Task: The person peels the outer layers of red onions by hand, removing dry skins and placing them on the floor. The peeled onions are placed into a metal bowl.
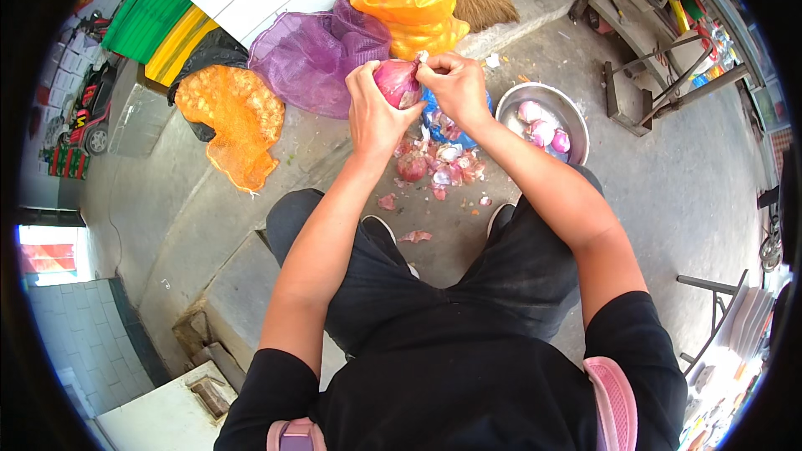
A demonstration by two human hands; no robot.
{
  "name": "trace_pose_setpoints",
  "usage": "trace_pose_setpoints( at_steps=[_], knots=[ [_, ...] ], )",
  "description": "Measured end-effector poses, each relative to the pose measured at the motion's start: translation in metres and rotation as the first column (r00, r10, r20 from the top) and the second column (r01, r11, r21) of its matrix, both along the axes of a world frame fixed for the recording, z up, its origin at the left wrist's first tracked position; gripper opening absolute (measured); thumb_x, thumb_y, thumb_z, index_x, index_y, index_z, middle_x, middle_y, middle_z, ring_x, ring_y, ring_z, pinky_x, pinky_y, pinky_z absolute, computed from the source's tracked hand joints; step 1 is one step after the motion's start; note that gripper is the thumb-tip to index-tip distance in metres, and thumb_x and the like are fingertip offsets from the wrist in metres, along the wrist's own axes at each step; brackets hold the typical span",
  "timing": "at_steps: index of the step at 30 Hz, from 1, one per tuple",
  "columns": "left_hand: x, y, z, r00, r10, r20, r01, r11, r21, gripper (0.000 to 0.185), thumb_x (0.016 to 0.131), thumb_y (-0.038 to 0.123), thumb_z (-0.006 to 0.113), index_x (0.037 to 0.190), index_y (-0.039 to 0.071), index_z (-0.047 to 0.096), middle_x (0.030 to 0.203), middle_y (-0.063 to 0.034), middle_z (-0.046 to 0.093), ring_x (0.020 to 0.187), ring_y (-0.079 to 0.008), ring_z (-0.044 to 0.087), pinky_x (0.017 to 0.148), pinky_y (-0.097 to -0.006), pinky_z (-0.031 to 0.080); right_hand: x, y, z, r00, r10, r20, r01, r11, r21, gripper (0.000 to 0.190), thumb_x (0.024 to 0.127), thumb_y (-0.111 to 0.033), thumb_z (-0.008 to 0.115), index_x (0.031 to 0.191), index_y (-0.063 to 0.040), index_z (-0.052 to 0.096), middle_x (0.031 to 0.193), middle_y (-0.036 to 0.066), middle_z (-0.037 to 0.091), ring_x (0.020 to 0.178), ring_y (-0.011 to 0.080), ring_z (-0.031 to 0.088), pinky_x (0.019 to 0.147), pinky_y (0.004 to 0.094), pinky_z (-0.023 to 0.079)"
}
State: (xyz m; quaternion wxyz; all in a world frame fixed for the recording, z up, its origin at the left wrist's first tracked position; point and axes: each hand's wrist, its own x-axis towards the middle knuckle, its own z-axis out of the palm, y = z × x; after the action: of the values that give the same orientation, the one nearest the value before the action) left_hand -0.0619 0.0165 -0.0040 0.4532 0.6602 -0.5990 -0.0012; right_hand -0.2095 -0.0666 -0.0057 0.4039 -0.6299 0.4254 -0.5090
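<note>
My left hand (371, 109) grips a large red onion (397, 83) from its left side, thumb underneath. At the onion's neck, my right hand (456, 84) pinches the dry top between thumb and fingers. Below them, another red onion (412, 166) in its skin lies on the concrete floor, beside a heap of papery onion peels (450, 169). A blue plastic bag (467, 138) holding more peels is partly hidden behind my right hand and forearm. Several peeled onions (540, 128) sit inside a round metal bowl (586, 138) to the right of my forearm.
A purple mesh sack (307, 66), an orange sack (407, 9) and a straw broom (484, 5) are along the white tiled wall. An orange net bag (235, 113) of bulbs, possibly garlic, lies at left. A metal-framed shelf (651, 44) stands at upper right.
</note>
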Motion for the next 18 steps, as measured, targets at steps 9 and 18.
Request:
trace_pose_setpoints(
  at_steps=[9, 18],
  knots=[
    [-0.008, 0.001, 0.006, 0.997, 0.036, -0.074, -0.033, 0.999, 0.032, 0.102, 0.063, 0.028, 0.11, 0.143, 0.005, 0.051, 0.141, -0.0197, 0.057, 0.13, -0.0425, 0.063, 0.107, -0.0542, 0.059, 0.007, -0.007, 0.012, 0.999, -0.044, 0.016, 0.042, 0.994, 0.1, 0.017, 0.09, -0.013, 0.084, 0.085, 0.003, 0.08, 0.078, 0.004, 0.078, 0.074, 0.0054, 0.066, 0.07, 0.0297, 0.057],
    [0.011, -0.014, -0.007, 0.692, -0.282, -0.665, 0.381, 0.925, 0.004, 0.099, 0.078, 0.023, 0.105, 0.158, -0.002, 0.052, 0.151, -0.0152, 0.063, 0.139, -0.0244, 0.064, 0.119, -0.0411, 0.053, -0.008, -0.025, 0.013, 0.924, 0.107, 0.368, -0.223, 0.931, 0.29, 0.015, 0.098, -0.01, 0.08, 0.085, -0.005, 0.075, 0.081, -0.002, 0.073, 0.073, 0.0059, 0.061, 0.067, 0.0259, 0.05]
  ],
)
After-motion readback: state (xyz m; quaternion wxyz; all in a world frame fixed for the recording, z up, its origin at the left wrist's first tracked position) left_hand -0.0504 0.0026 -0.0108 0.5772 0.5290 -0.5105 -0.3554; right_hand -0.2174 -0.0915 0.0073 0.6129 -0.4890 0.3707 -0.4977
